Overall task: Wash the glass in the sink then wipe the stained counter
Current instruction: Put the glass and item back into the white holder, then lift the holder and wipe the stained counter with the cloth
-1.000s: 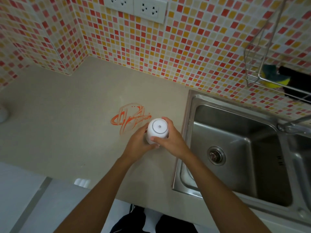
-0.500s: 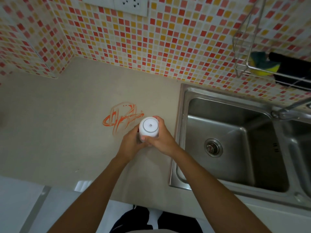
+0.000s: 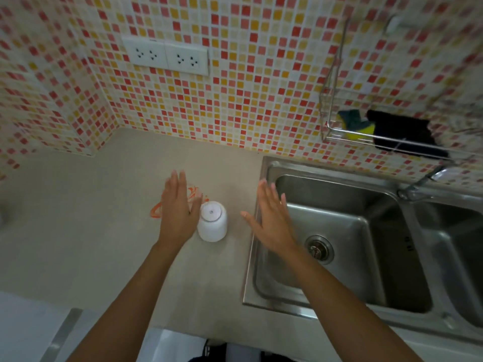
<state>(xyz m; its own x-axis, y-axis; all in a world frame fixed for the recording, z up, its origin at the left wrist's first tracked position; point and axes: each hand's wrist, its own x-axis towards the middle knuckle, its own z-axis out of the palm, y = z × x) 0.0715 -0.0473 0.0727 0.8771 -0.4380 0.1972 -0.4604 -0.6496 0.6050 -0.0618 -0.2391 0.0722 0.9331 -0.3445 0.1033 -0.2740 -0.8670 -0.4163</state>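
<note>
Glass: a frosted white glass (image 3: 212,221) stands upside down on the beige counter (image 3: 78,231), base up, between the two hands and left of the sink.
Left hand: the left hand (image 3: 177,210) is spread flat with straight fingers, palm down, just beside the glass on its left; whether its edge touches the glass cannot be told. It holds nothing.
Right hand: the right hand (image 3: 271,218) is also spread with straight fingers and holds nothing. It hangs over the sink's left rim, apart from the glass.
Stain: an orange stain (image 3: 194,192) of looping smears lies on the counter behind and left of the glass, partly hidden under the left hand.
Sink: a stainless steel sink (image 3: 264,168) is set into the counter on the right, with a round drain (image 3: 318,249) in its near basin and a second basin further right.
Rack: a wire rack (image 3: 332,126) hangs on the mosaic tile wall above the sink, holding a yellow and green sponge (image 3: 356,125) and a black cloth (image 3: 402,137).
Wall: two white double sockets (image 3: 167,56) sit on the tiles above the counter.
</note>
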